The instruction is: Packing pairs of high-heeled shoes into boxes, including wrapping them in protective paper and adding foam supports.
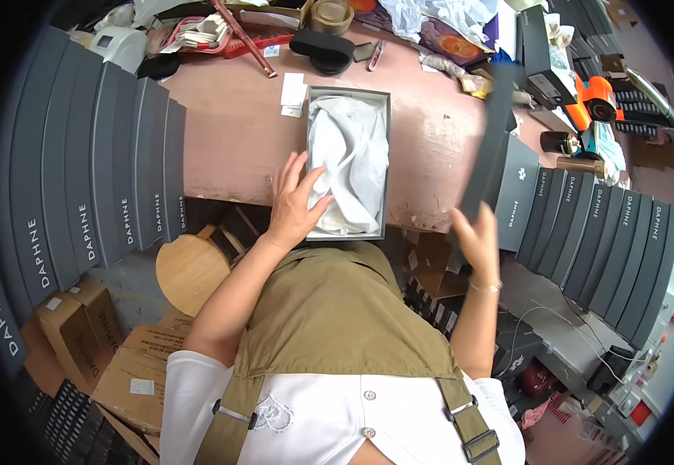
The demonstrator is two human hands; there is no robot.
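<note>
1. The open box (386, 167), dark grey, lies at the upper centre of the frame on the pink bench (232, 139), its long sides running up and down the frame. Crumpled white tissue paper (345, 147) fills it; whatever may lie beneath is hidden.
2. The left hand (298, 201) is at the box's lower left side, fingers spread and unclenched. Its thumb and index finger reach over the tissue paper, the other fingers lie along the left rim; how firmly they press, I cannot tell.
3. The right hand (478, 240), right of centre and well apart from the box, grasps the lower part of a dark lid (486, 155). The lid is blurred and tilted, its top leaning right.
4. The box's lower end reaches past the line of the bench's front edge, close to the olive apron (337, 310).
5. Pink bench surface shows on both sides of the box: leftward to the left row of dark boxes (112, 155), rightward to the lid and the right row of dark boxes (585, 232).
6. White cards (293, 93) lie just beside the box's upper left corner; a black strap roll (323, 50) sits above, near the top of the frame.
</note>
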